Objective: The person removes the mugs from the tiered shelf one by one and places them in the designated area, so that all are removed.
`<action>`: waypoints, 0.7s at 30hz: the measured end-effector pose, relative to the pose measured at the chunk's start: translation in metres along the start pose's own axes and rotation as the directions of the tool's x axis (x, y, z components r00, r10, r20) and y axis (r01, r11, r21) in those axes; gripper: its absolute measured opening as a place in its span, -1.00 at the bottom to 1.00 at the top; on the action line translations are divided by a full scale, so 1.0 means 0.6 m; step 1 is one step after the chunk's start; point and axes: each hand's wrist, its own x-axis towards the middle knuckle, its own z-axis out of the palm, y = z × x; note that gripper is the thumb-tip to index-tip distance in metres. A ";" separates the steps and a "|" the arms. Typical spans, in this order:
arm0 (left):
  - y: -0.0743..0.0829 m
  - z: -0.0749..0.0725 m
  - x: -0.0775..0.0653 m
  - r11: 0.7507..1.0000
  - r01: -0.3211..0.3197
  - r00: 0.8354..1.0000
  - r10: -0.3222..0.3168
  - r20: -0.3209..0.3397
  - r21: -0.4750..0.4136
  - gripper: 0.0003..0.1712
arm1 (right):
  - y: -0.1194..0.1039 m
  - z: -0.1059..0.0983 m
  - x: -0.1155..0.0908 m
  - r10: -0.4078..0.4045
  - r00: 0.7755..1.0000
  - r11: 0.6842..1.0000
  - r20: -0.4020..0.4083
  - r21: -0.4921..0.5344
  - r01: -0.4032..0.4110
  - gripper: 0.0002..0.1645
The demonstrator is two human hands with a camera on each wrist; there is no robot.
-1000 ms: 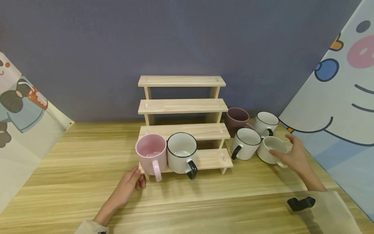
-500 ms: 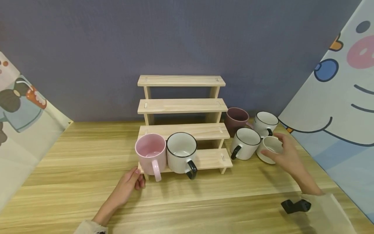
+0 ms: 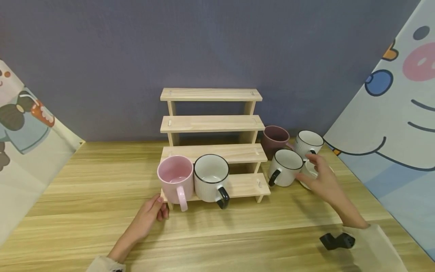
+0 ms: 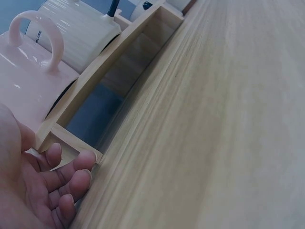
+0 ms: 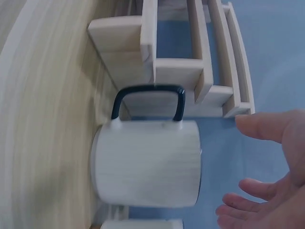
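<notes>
My left hand (image 3: 145,216) grips the front left corner of a four-tier wooden stand (image 3: 246,186), thumb near the board's edge and fingers curled by the leg. On the lowest tier sit a pink mug (image 3: 173,173) and a white mug (image 3: 209,189) with black rim and handle. Over at the right, my right hand (image 3: 324,185) hovers with thumb and fingers spread, partly hiding a cream mug (image 3: 308,170). Its thumb tip overlaps the side of a black-rimmed white mug (image 3: 283,174). In the right wrist view that mug (image 5: 147,162) stands apart from the fingers.
Behind those mugs stand a dark purple mug (image 3: 272,145) and another black-rimmed white mug (image 3: 304,145), close together beside the stand. A grey wall (image 3: 119,75) rises behind the wood-grain table (image 3: 102,177). Cartoon-printed panels (image 3: 384,124) flank both sides.
My right hand has moved left from around the cream mug toward the black-rimmed white mug beside it. The left hand and the mugs stay in place.
</notes>
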 end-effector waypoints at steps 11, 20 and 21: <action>0.001 0.000 -0.001 1.000 0.013 1.000 -0.013 -0.003 -0.001 -0.63 | -0.037 0.024 0.008 -0.065 0.996 0.998 0.064 0.026 0.064 -0.17; 0.002 0.000 -0.001 1.000 0.020 1.000 -0.020 -0.003 0.003 -0.63 | -0.068 0.041 0.013 -0.072 0.990 0.994 0.118 0.093 0.061 -0.25; 0.001 0.000 -0.001 1.000 0.018 1.000 -0.018 -0.002 0.003 -0.63 | -0.070 0.044 0.013 -0.077 0.989 0.992 0.123 0.106 0.064 -0.26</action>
